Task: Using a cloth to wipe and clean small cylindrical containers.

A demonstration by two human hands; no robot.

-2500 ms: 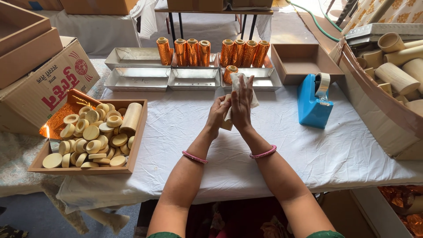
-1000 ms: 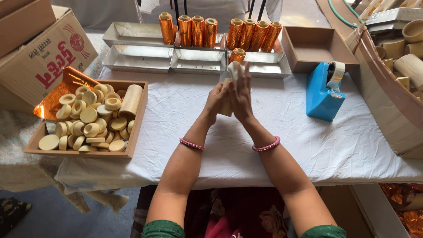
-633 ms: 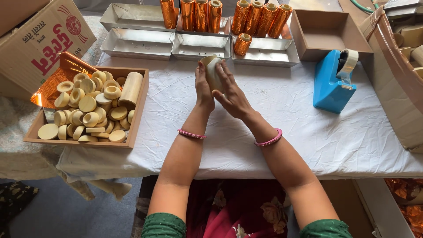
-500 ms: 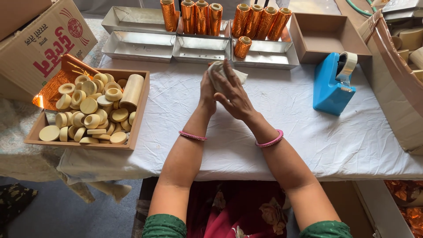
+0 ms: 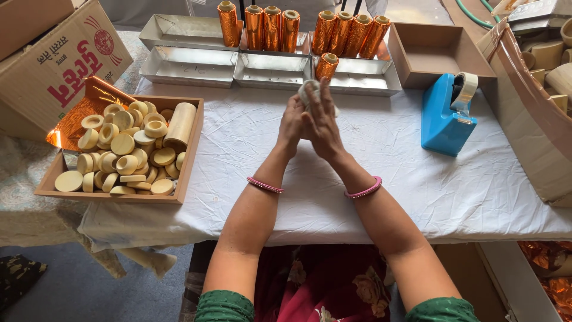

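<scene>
Above the white-covered table, just in front of the nearest silver tray, a person presses a white cloth between both palms. The left hand is curled around something pale wrapped in the cloth, while the right hand lies flat against it, fingers stretched toward the tray. The bundle sits at the fingertips of both hands, neither nearer than the other, and stands roughly upright between them, though most of it is hidden. What shows is crumpled, soft white fabric. To the left of that tray lies a wooden tray of pale round caps; to its right stands a blue tape dispenser. Behind it, copper-foil tubes stand in a row.
</scene>
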